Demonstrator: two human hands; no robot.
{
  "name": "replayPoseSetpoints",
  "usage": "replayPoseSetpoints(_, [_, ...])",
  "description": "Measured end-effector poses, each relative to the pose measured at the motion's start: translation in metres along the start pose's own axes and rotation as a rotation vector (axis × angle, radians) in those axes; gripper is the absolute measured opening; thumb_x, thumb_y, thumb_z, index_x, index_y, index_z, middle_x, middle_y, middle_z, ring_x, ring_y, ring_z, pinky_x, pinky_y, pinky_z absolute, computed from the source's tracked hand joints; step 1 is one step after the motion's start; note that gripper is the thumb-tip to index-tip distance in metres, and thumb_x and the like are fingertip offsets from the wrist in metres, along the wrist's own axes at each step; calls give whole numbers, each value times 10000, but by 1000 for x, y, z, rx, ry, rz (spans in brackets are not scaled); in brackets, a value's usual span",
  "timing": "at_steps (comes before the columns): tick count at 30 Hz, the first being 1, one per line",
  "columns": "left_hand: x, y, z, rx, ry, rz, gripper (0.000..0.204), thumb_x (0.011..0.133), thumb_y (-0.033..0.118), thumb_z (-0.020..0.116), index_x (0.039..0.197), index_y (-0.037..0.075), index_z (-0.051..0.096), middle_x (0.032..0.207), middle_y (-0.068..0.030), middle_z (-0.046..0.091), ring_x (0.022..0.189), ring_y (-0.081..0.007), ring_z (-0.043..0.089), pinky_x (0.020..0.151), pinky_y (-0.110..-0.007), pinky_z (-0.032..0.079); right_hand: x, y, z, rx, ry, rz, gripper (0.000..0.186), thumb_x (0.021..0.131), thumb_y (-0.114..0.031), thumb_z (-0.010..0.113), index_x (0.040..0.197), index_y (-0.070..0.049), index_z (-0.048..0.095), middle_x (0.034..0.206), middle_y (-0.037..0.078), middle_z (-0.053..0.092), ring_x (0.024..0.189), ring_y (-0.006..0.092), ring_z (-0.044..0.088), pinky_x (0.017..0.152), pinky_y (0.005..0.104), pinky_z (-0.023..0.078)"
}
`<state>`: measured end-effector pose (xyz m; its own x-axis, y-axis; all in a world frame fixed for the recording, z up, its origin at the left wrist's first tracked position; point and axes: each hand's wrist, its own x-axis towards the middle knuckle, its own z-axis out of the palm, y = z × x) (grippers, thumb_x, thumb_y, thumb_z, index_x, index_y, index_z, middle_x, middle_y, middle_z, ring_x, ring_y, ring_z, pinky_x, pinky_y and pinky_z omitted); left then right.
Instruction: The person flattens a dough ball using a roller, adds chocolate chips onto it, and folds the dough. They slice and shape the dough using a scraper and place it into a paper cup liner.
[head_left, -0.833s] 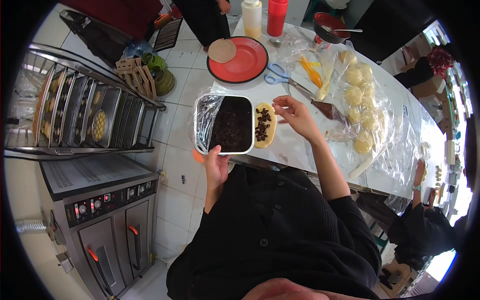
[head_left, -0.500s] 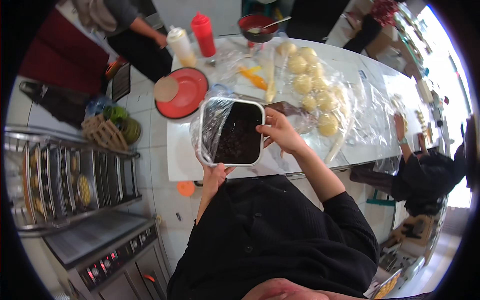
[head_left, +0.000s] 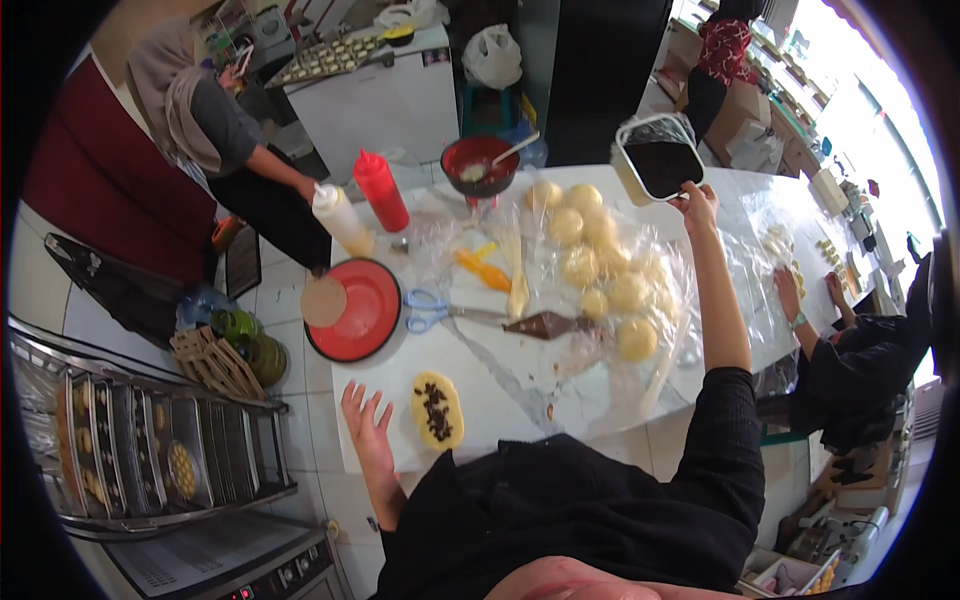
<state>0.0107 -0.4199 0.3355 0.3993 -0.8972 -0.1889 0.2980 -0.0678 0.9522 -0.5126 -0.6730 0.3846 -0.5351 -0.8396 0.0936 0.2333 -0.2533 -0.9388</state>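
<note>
Across to the far right edge of the table [head_left: 500, 400] the square pale-rimmed container [head_left: 629, 178] has been carried, and by the left hand [head_left: 370, 425] it has been let go. The marble-patterned table is spread through the middle, with pale dough balls [head_left: 566, 226] bunched under clear plastic sheeting [head_left: 670, 330]. The container, part-draped in cling film [head_left: 655, 128], is clasped at its near corner by the right hand [head_left: 699, 209] alone; whether the table is touched by it cannot be told. With that single hold, it could be tipped and its dark filling [head_left: 664, 165] spilled, should the wrist turn. The left hand, fingers spread, nothing held, is poised just beside the flat oval dough [head_left: 455, 415], laid near-left. Smallest, dark chocolate-like pieces [head_left: 436, 411] are lined along its middle; they could be scattered if brushed by those fingers.
</note>
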Motion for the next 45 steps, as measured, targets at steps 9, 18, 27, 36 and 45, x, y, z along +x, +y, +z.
replayPoseSetpoints(9, [27, -22, -24, 294, 216, -140, 420, 817, 237, 497, 1211, 158, 375, 1119, -35, 433, 954, -169, 456, 794, -324, 378, 128, 62, -22, 20, 588, 99, 332, 645, 34, 567, 918, 105, 392, 830, 185, 486, 603, 270, 576, 465, 405, 557])
replayPoseSetpoints(18, [20, -37, -22, 720, 164, -245, 309, 814, 201, 533, 1110, 117, 507, 876, -17, 541, 711, -100, 514, 626, -229, 409, 179, 93, -26, -21, 658, 434, 419, 611, -22, 636, 971, 92, 455, 893, 203, 523, 664, 336, 603, 486, 341, 530])
replayPoseSetpoints(27, [11, -57, -24, 1183, 77, -40, 267, 781, 273, 538, 868, 27, 591, 803, -164, 608, 774, -304, 589, 670, -349, 463, 104, 72, 12, -489, 471, -168, 473, 664, -167, 693, 1056, 0, 488, 990, 126, 569, 892, 197, 535, 813, 344, 419])
replayPoseSetpoints(36, [0, -71, -5, 1056, 108, -65, 213, 670, 156, 646, 844, 44, 593, 675, -89, 604, 648, -235, 592, 602, -324, 465, -270, 88, 220, -399, -1599, -282, 233, 732, -22, 551, 961, -62, 562, 984, 99, 572, 953, 250, 525, 822, 345, 391])
replayPoseSetpoints(45, [-3, -95, -7, 1155, 141, 320, 95, 680, 73, 611, 713, 10, 547, 648, -101, 573, 587, -251, 565, 558, -342, 448, -338, 173, 250, -920, -2133, -690, 171, 704, -109, 550, 870, -121, 593, 853, 42, 570, 866, 191, 519, 759, 340, 358])
